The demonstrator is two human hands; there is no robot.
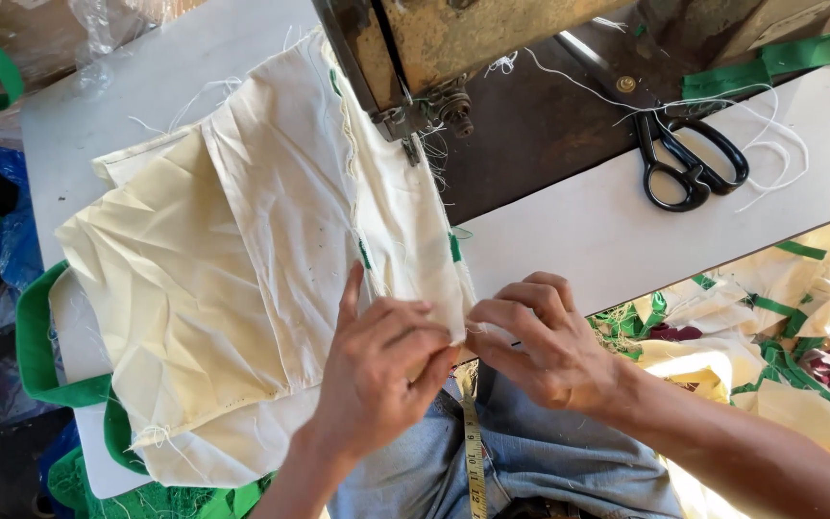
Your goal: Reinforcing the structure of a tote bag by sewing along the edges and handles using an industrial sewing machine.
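On the white table point(617, 240), below the needle of the old sewing machine point(434, 48), a cream cloth bag point(242, 279) with green handles point(36, 346) is spread. Its near edge is pinched between the fingers of the left hand point(381, 370) and of the right hand point(540, 336), which are closed on the cloth. Black scissors point(689, 163) are laid well apart, near the machine.
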